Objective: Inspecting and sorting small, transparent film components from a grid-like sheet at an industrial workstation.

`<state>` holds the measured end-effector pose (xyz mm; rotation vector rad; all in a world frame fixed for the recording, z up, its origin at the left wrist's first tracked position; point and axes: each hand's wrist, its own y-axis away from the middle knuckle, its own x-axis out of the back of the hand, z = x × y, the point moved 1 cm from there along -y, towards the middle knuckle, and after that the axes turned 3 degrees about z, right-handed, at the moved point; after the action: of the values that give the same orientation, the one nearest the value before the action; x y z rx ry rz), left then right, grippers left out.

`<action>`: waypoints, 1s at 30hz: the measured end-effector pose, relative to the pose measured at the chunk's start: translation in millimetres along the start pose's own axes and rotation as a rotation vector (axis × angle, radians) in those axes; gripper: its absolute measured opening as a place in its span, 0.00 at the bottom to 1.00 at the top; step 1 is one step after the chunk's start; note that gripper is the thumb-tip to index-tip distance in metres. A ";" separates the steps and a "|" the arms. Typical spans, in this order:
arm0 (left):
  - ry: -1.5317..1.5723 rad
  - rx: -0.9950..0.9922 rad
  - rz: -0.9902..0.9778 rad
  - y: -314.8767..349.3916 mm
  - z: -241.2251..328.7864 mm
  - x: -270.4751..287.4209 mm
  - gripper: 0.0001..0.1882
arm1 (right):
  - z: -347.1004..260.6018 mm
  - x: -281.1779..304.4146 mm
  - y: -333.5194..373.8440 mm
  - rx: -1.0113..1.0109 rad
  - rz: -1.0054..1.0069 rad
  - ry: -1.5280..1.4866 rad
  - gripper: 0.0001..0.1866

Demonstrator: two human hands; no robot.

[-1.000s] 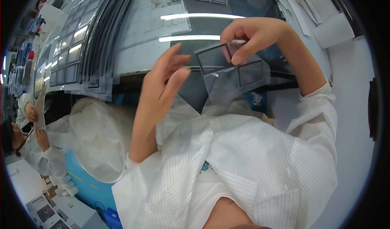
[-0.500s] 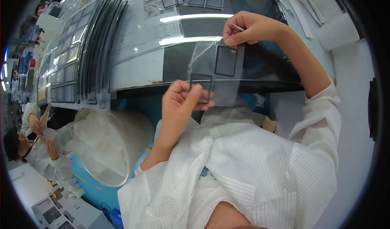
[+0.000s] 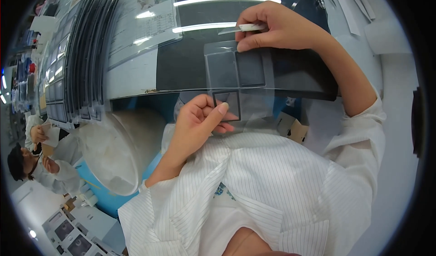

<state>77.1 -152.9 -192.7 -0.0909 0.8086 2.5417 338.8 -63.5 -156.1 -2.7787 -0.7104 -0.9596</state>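
Dark worktop point(image 3: 290, 76), both hands pinching clear film point(image 3: 254, 106)

A single head-worn fisheye view looks steeply down from above the person's chest – the white pinstriped coat point(image 3: 272, 188) fills the lower frame, very near. Beyond the coat lies the grey tabletop point(image 3: 136, 74) with its black mat point(image 3: 181, 65), edges bowing toward the dark circular rim. Left of the coat, far lower, sits a co-worker point(image 3: 32, 165).
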 end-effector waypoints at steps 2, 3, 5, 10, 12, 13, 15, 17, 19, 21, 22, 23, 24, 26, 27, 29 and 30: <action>-0.080 0.002 0.016 -0.9 2.1 2.7 0.10 | 3.7 -3.3 2.3 0.157 0.027 0.043 0.12; -0.271 -0.069 0.067 -0.9 5.1 5.1 0.11 | 2.6 -2.9 3.1 0.131 0.032 0.043 0.12; -0.471 -0.139 0.115 1.5 14.6 5.5 0.11 | 0.2 -4.3 5.0 0.105 0.044 0.037 0.13; -0.792 -0.767 0.388 -7.9 26.7 -1.3 0.07 | 1.3 -10.0 8.2 0.240 0.187 0.260 0.12; -0.823 -0.879 0.433 -18.5 32.8 -10.5 0.07 | 1.8 -11.5 7.0 0.232 0.180 0.245 0.12; -0.924 -0.996 0.431 -24.1 33.3 -13.1 0.09 | 1.6 -12.6 6.8 0.220 0.173 0.231 0.13; -1.132 -1.135 0.398 -32.2 32.3 -17.5 0.15 | 2.6 -13.1 7.7 0.234 0.188 0.249 0.13; -1.194 -1.144 0.391 -33.7 32.6 -21.3 0.14 | 2.9 -13.5 8.5 0.242 0.204 0.262 0.14; -1.257 -1.149 0.376 -37.6 31.0 -23.0 0.14 | 2.3 -10.9 10.2 0.131 0.144 0.199 0.14; -1.186 -1.183 0.370 -37.5 30.6 -20.5 0.14 | -8.4 -1.6 15.2 0.104 0.123 0.236 0.13; -1.187 -1.185 0.370 -37.0 30.5 -19.9 0.14 | -14.2 5.1 16.7 0.074 0.100 0.271 0.12; -1.158 -1.199 0.386 -37.1 30.1 -18.8 0.14 | -21.8 16.6 13.3 0.076 0.096 0.270 0.12; -1.127 -1.210 0.398 -38.5 29.1 -18.8 0.15 | -27.3 28.5 9.6 -0.073 -0.092 0.261 0.15; -1.091 -1.203 0.392 -40.9 28.6 -17.1 0.13 | -22.9 26.4 8.9 -0.218 -0.286 0.252 0.20; -1.054 -1.205 0.378 -42.0 29.0 -16.8 0.12 | -13.7 15.2 15.8 -0.084 -0.116 0.179 0.15; -1.016 -1.206 0.344 -44.5 26.2 -13.3 0.13 | -4.1 5.7 22.6 0.050 0.055 0.106 0.10; -0.981 -1.206 0.312 -44.9 25.9 -12.0 0.14 | -1.6 4.7 23.7 0.077 0.055 0.227 0.09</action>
<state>110.0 -111.2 -192.8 0.8613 -1.1333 2.4661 352.2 -83.0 -151.0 -2.5549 -0.6187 -1.1860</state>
